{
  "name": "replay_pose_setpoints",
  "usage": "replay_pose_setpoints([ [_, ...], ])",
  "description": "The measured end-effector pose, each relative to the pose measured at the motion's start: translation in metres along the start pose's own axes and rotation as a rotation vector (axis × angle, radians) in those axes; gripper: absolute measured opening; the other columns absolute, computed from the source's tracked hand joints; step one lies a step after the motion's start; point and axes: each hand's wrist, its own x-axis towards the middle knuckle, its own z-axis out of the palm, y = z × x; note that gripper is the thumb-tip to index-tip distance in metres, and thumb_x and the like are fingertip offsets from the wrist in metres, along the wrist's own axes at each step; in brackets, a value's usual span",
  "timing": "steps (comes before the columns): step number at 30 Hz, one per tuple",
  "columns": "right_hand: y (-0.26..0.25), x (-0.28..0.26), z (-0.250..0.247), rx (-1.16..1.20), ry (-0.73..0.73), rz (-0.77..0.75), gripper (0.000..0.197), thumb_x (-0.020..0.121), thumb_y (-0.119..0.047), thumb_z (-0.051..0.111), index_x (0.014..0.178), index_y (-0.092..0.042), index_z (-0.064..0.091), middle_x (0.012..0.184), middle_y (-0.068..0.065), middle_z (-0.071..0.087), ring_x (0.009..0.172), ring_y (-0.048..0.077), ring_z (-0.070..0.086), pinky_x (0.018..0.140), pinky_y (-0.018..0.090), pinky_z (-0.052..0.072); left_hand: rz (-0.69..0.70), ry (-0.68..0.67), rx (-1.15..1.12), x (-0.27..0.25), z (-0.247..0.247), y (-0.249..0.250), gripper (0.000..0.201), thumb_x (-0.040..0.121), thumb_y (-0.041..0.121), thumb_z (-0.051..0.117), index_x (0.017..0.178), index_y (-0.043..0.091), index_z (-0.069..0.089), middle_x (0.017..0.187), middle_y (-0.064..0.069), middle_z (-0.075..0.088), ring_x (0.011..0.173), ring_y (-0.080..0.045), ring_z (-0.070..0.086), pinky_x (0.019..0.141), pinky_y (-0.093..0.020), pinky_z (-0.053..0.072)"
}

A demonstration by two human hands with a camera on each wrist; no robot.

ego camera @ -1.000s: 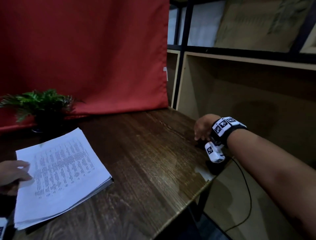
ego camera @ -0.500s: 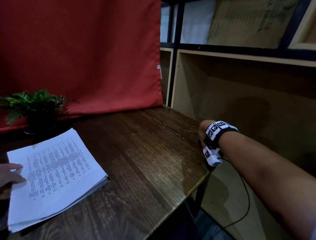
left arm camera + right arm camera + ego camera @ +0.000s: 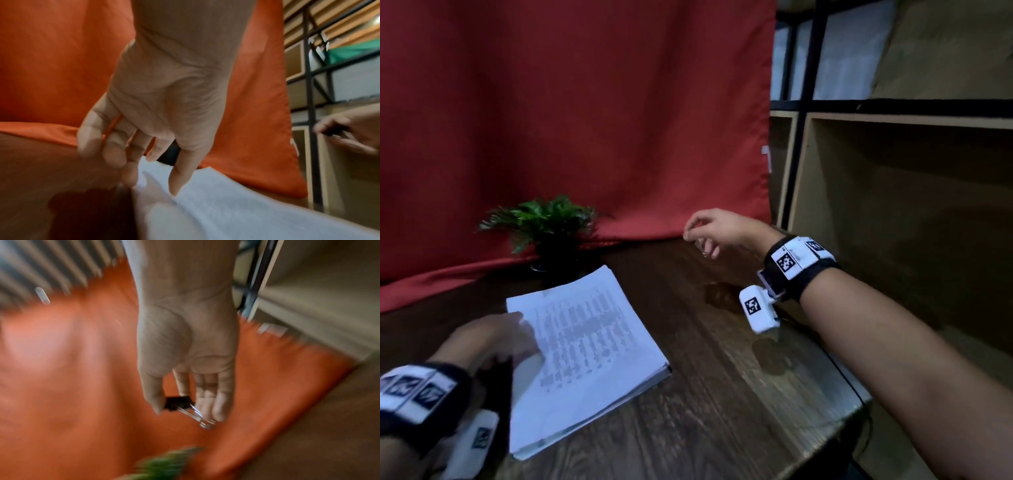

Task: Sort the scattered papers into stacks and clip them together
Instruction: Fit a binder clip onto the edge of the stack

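Observation:
A stack of printed white papers (image 3: 592, 346) lies on the dark wooden table (image 3: 722, 394), left of centre. My left hand (image 3: 517, 335) rests on the stack's left part, fingertips touching the top sheet (image 3: 226, 211), fingers loosely bent. My right hand (image 3: 700, 236) hovers above the table's far right area and pinches a black binder clip (image 3: 176, 403) with silver wire handles between thumb and index finger. In the head view the clip is mostly hidden by the fingers.
A small potted green plant (image 3: 544, 226) stands behind the papers against a red cloth backdrop (image 3: 585, 120). Wooden shelving (image 3: 893, 205) with black metal posts rises to the right. The table's right edge (image 3: 852, 404) runs close under my right forearm.
My right hand rose from below the table's right edge and moved left over the table, now holding a binder clip. The left hand slid further onto the stack.

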Motion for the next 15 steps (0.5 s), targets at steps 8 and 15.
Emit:
replay_pose_setpoints([
  [8, -0.088, 0.022, 0.085, 0.52, -0.156, -0.376, 0.039, 0.094, -0.012, 0.069, 0.129, -0.004, 0.055, 0.117, 0.021, 0.071, 0.096, 0.029, 0.073, 0.085, 0.038, 0.06, 0.426, 0.409, -0.52, -0.088, -0.076, 0.049, 0.014, 0.101, 0.036, 0.071, 0.115, 0.035, 0.07, 0.081, 0.002, 0.077, 0.063, -0.009, 0.072, 0.066, -0.04, 0.06],
  [15, -0.114, 0.047, 0.135, 0.746, -0.248, -0.478, 0.033, 0.096, -0.001, 0.062, 0.125, -0.007, 0.046, 0.124, 0.025, 0.067, 0.105, 0.033, 0.071, 0.098, 0.044, 0.055, 0.549, 0.435, -1.17, -0.106, -0.105, 0.065, 0.012, 0.105, 0.015, 0.062, 0.102, 0.017, 0.073, 0.078, -0.001, 0.075, 0.063, -0.014, 0.067, 0.055, -0.022, 0.057],
])
